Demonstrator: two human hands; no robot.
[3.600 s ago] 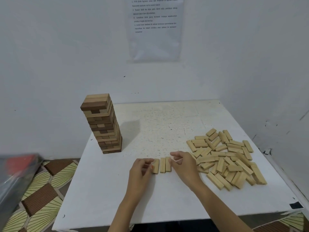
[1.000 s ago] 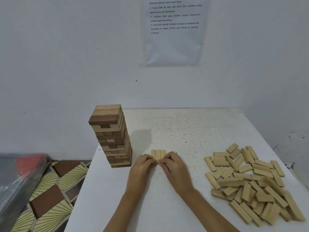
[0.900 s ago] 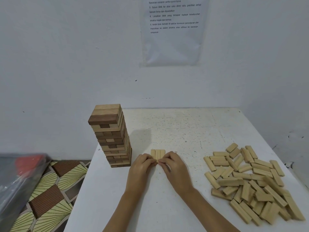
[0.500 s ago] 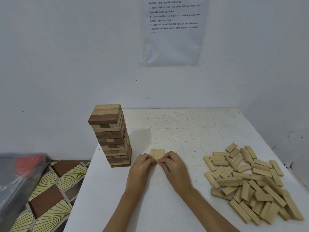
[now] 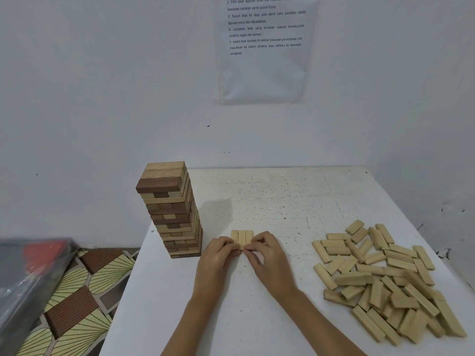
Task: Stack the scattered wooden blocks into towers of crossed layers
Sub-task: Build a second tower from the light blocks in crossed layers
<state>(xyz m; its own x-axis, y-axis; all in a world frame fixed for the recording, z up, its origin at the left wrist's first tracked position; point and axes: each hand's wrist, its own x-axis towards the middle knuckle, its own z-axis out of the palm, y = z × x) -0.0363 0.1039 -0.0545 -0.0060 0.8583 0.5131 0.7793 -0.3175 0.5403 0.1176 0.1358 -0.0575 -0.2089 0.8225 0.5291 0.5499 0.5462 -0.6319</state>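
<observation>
A row of three blocks (image 5: 242,236), pale and lying flat side by side with their long sides touching, sits on the table (image 5: 270,196) towards its near middle, pointing away from the person. Both hands meet at the near end of this row. The left hand (image 5: 218,255) has its fingers curled in against the row's left near corner. The right hand (image 5: 268,255) curls over the right near corner, its thumb and forefinger tips nipping the near end. The two sets of fingertips almost touch each other in front of the blocks. The near ends are covered by the fingers, so the hands seem to squeeze the row between them, though the exact contact is hidden.

Just left of the left hand stands the finished tower (image 5: 172,209) of mixed dark and pale layers, close to the table's left edge. The gap between it and the row is narrow. To the right, well apart from the right hand, lies the pile of loose blocks (image 5: 385,281), which spreads nearly to the right edge. Beyond the row the tabletop runs bare to the wall (image 5: 102,98), where a printed sheet (image 5: 264,47) hangs. Off the left edge are a patterned floor mat (image 5: 77,299) and a plastic-wrapped bundle (image 5: 30,273).
</observation>
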